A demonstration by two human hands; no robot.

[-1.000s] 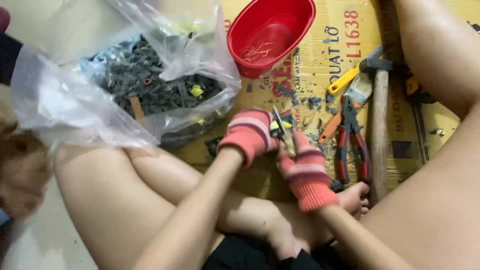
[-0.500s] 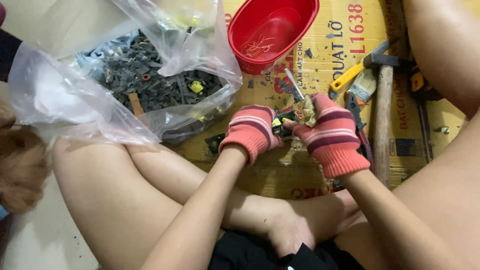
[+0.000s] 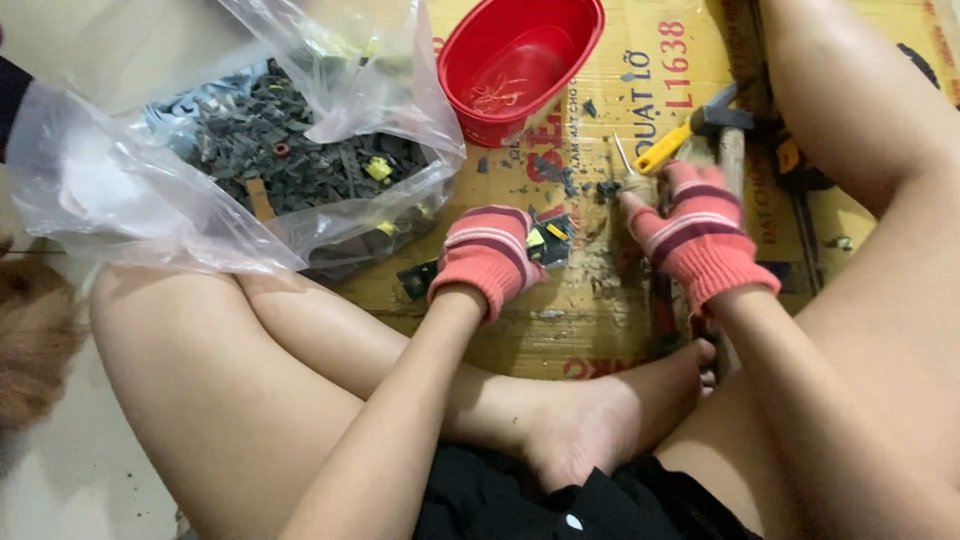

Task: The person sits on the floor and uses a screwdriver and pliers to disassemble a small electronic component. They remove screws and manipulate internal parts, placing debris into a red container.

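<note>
The left hand (image 3: 490, 258), in a pink striped knit glove, presses a small black plastic connector with a yellow insert (image 3: 550, 240) down onto the flattened brown cardboard sheet (image 3: 560, 330) that covers the floor; its grip is clenched on that piece, fingers curled over it. The connector lies at the fingertips, on the side facing the right hand (image 3: 695, 235). That hand, gloved alike, is just beside it and grasps a thin silver metal pick (image 3: 622, 155), whose long axis runs up and away from the person. Behind them stand a red oval plastic basin (image 3: 575, 60) and a clear plastic bag of dark scrap parts (image 3: 290, 160).
</note>
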